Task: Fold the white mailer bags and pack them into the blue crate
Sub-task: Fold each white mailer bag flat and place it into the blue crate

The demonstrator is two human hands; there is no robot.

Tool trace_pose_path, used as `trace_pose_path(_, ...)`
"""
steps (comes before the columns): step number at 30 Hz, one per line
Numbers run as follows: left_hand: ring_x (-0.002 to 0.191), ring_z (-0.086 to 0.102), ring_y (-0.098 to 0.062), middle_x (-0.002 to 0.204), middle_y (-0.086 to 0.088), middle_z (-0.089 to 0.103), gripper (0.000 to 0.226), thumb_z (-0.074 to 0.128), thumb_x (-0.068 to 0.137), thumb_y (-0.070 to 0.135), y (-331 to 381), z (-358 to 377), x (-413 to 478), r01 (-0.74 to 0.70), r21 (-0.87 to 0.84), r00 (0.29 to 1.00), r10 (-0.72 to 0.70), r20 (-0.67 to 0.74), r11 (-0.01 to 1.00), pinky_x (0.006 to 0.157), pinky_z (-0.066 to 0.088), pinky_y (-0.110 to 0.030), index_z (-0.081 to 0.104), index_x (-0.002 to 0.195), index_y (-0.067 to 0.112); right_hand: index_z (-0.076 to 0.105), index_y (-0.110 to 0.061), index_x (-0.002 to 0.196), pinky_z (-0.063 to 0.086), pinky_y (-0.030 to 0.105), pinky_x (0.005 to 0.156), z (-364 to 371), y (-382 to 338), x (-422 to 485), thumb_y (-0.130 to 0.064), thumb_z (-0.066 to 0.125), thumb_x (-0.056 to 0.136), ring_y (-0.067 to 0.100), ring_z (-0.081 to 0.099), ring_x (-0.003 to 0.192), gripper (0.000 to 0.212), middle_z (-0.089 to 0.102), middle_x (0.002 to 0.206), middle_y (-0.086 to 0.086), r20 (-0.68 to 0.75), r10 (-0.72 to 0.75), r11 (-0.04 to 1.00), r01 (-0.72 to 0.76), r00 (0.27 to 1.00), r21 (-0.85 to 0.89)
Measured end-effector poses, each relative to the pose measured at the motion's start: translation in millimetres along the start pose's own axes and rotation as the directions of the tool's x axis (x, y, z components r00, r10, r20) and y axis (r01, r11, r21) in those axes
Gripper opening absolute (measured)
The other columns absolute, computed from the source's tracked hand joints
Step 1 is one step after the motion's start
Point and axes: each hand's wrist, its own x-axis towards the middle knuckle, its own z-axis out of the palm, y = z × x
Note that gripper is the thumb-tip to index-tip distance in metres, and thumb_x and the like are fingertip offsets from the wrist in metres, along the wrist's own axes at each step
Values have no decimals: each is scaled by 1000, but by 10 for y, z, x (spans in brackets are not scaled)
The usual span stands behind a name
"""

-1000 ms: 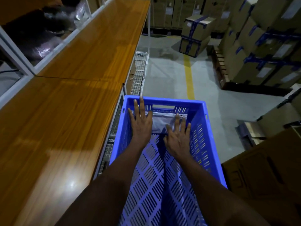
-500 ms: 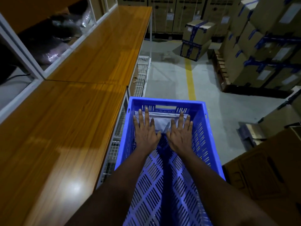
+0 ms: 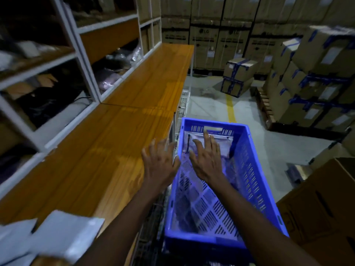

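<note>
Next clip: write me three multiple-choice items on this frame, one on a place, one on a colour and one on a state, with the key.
1. Where in the blue crate does the folded mailer bag lie?
A. at the near end
B. at the far end
C. draped over the rim

2. What colour is the table top?
A. orange-brown wood
B. grey
C. green

3. How is the left hand?
A. gripping a bag
B. open, holding nothing
C. clenched in a fist

Key: 1 B, the bag sits against the far wall. 2 A, the wood grain shows. 3 B, its fingers are spread above the table edge.
</note>
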Motion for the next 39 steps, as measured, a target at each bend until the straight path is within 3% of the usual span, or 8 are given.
trace_pose_path(3,120,52,-36,132,-10,59,50,42,87,45,-422,-399,-627,100,17,995,-99,-26,995,95,36,-51,62,125,20,57,-15,130,30,57,113,16,-607,-378,-49,38,92,43,35,139,53,35,155,20,10,-120,992,119,993,48)
trace_pose_path(9,120,53,-36,130,-9,59,50,40,90,47,-1251,-975,-1884,241,86,970,-240,-30,967,94,34,-50,63,126,21,57,-21,125,38,55,107,184,-1794,-1263,-44,43,92,39,44,131,42,43,149,14,45,-306,943,296,951,153)
trace_pose_path(17,116,56,-39,127,-13,63,48,45,88,44,-1936,-1073,-3243,324,182,946,-320,-53,928,91,41,-54,65,123,18,61,-19,120,44,49,99,700,-2711,-2140,-39,42,97,35,49,124,36,51,142,15,169,-487,865,447,857,229)
trace_pose_path(22,116,49,-38,126,-17,63,52,46,86,44,-2094,-956,-3651,349,171,937,-341,-76,921,96,42,-58,48,129,17,61,-17,120,51,46,89,1103,-2905,-2203,-47,46,91,38,57,115,45,59,131,17,300,-532,846,486,792,219)
trace_pose_path(28,117,51,-34,126,-11,62,48,44,85,45,-2050,-982,-3773,463,170,873,-480,80,870,92,42,-53,55,124,21,50,-23,138,48,54,86,1513,-2970,-2088,-57,55,82,42,56,116,65,55,135,18,523,-475,851,521,708,69)
trace_pose_path(31,118,54,-31,126,-7,62,45,43,87,43,-2013,-996,-3794,496,146,844,-515,148,856,90,45,-53,63,120,22,48,-25,137,43,51,86,1525,-2935,-2130,-46,54,87,37,55,110,54,54,132,13,507,-509,832,548,696,83)
trace_pose_path(36,115,58,-29,126,-6,61,44,45,87,41,-1884,-932,-3918,459,74,860,-463,215,886,86,46,-48,63,124,24,51,-22,128,43,47,85,1494,-2681,-2312,-27,59,84,34,53,109,45,54,129,7,461,-529,838,525,712,151)
trace_pose_path(39,117,57,-29,130,-7,59,46,48,86,40,-1809,-866,-4000,454,42,866,-452,213,890,88,45,-48,62,127,23,55,-18,115,40,45,85,1401,-2531,-2510,-29,53,76,30,49,104,41,56,116,5,430,-536,844,473,727,252)
